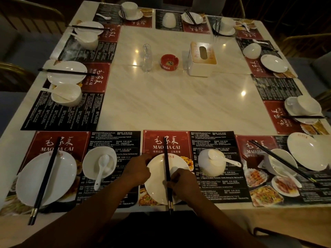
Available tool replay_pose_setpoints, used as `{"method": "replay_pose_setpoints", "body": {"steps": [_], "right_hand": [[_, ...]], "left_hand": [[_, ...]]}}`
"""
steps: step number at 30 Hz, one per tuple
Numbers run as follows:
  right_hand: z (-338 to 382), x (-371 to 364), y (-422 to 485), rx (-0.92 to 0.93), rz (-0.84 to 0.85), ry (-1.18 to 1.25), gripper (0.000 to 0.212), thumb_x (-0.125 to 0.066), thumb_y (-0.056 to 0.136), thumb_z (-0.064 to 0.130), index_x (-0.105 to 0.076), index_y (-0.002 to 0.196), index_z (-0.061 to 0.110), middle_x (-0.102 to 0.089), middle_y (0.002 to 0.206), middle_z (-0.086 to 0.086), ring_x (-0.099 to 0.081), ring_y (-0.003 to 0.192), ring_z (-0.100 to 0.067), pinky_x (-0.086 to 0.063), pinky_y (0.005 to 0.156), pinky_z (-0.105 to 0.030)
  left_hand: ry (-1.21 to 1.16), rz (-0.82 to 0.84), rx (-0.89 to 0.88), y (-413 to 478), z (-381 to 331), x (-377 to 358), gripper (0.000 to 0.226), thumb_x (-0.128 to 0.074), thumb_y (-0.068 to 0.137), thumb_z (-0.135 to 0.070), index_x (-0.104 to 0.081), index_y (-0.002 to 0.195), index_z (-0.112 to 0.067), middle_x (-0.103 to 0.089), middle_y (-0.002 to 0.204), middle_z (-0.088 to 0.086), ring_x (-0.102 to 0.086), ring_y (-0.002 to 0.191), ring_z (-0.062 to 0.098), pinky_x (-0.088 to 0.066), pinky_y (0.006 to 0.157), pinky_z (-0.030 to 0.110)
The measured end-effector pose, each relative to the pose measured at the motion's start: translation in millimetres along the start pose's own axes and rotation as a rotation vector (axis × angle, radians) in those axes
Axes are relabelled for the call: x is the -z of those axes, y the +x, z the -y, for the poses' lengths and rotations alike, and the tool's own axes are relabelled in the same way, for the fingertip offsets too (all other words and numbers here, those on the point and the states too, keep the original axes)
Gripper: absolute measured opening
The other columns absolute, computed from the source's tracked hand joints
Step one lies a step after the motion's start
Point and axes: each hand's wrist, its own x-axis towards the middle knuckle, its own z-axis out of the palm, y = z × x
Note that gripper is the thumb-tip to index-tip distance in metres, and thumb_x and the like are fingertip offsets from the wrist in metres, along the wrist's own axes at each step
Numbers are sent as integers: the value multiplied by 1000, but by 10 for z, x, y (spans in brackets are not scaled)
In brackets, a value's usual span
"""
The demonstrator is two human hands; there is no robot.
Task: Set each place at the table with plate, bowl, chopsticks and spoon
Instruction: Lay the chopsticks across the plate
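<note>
At the near middle place a white plate (157,183) lies on a red and black placemat (213,140). Black chopsticks (166,158) lie lengthwise across the plate. My right hand (179,181) pinches the chopsticks over the plate's middle. My left hand (138,169) holds the plate's left rim with curled fingers. To the right stands an upturned white bowl (211,167) with a white spoon (223,158) lying on top. The near left place has a plate (62,176), chopsticks (46,178) and a bowl (96,161) with a spoon (102,167) in it.
The near right place has a tilted bowl (281,161), chopsticks (283,161) and a plate (308,151). More plates, bowls and chopsticks line the left, far and right sides. At the centre stand a glass bottle (147,58), a red ashtray (169,62) and a tissue box (201,59).
</note>
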Motion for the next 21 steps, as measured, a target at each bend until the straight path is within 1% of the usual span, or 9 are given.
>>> {"method": "replay_pose_setpoints", "body": {"steps": [3,6,9,12,14,16,18,19,21], "right_hand": [[14,19,-32,-3,25,28,23,-84,76,36,-63,79,27,-72,80,2,-71,68,-9,-62,73,-33],[20,29,-73,-27,34,74,24,-84,77,31,-65,86,21,-72,79,1,-71,62,-8,-62,65,-29],[22,33,-96,-50,52,114,22,-83,79,28,-64,87,21,-72,79,1,-71,60,-7,-61,59,-25],[15,27,-99,-46,57,91,22,-83,79,32,-64,86,22,-73,78,2,-71,64,-7,-62,64,-28],[2,11,-105,-28,58,61,21,-82,78,35,-65,81,24,-73,77,2,-71,66,-7,-62,68,-28],[-13,-10,-116,0,51,25,23,-81,78,37,-62,71,27,-71,72,4,-69,64,-2,-59,66,-20],[-17,-22,-125,9,40,11,29,-80,79,39,-59,63,28,-67,64,8,-65,59,5,-51,57,-10],[-16,-24,-128,8,37,11,30,-80,79,39,-58,62,28,-66,63,10,-64,58,7,-48,55,-8],[-12,-25,-130,7,36,14,29,-80,78,40,-58,64,29,-67,64,10,-65,59,5,-49,56,-9]], "left_hand": [[3,3,2,2,8,-4,47,-65,85,-10,-61,127,-31,-69,109,-6,-62,90,10,-49,73,22],[-8,6,19,6,5,-6,46,-65,85,-10,-60,126,-32,-68,105,-6,-65,86,11,-57,72,27],[-6,8,17,4,-9,-3,47,-65,85,-10,-60,126,-33,-68,104,-6,-65,84,11,-59,71,30],[-3,11,19,2,-13,8,46,-65,85,-10,-61,125,-32,-67,104,-7,-65,84,11,-58,71,28],[-1,8,15,4,-11,10,45,-65,84,-10,-62,124,-32,-68,104,-6,-63,84,9,-55,71,25],[-4,5,9,1,-15,11,44,-66,83,-10,-64,122,-31,-69,105,-6,-60,84,7,-48,67,20],[-8,4,13,0,-21,10,43,-66,83,-11,-64,121,-31,-69,105,-7,-60,85,7,-47,66,19],[-11,5,14,0,-24,8,43,-66,83,-11,-64,121,-31,-69,106,-7,-61,87,9,-48,68,20],[-15,12,15,-4,-31,13,44,-66,83,-10,-64,122,-30,-69,107,-5,-62,91,11,-51,73,23]]}}
